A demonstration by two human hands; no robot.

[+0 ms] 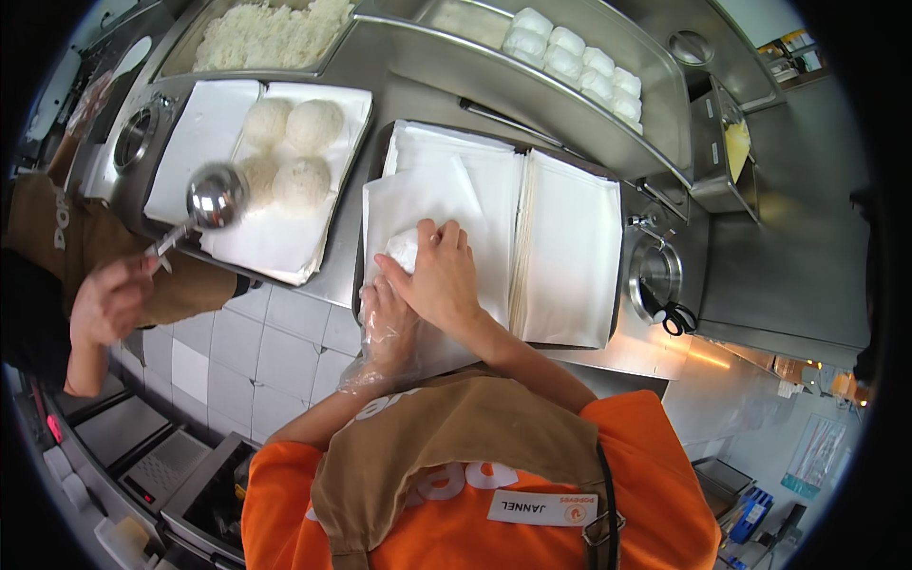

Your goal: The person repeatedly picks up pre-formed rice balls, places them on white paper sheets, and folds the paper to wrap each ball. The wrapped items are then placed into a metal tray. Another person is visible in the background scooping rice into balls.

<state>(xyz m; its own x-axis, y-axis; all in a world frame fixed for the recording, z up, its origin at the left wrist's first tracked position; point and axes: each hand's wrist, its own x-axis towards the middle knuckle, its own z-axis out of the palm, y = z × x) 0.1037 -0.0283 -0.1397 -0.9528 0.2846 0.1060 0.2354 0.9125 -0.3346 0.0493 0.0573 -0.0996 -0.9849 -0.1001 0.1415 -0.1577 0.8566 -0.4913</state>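
Observation:
Both my hands are around a small white paper-wrapped bundle (403, 249) on a loose sheet of white paper (427, 196). My left hand (390, 324), in a clear plastic glove, holds its near end. Over its right side lies my right hand (443, 274), which looks bare, with the thumb across the near end. My fingers hide part of the bundle. Underneath is a dark tray (614, 313) with two stacks of white paper sheets; the right stack (570, 249) is beside my right hand.
At left, a co-worker's hand (110, 299) holds a metal scoop (217, 196) over a paper-lined tray with several rice mounds (313, 125). Behind are a pan of rice (271, 35) and a steel pan (662, 142) holding several wrapped bundles (563, 60). Black-handled scissors (677, 318) rest at right.

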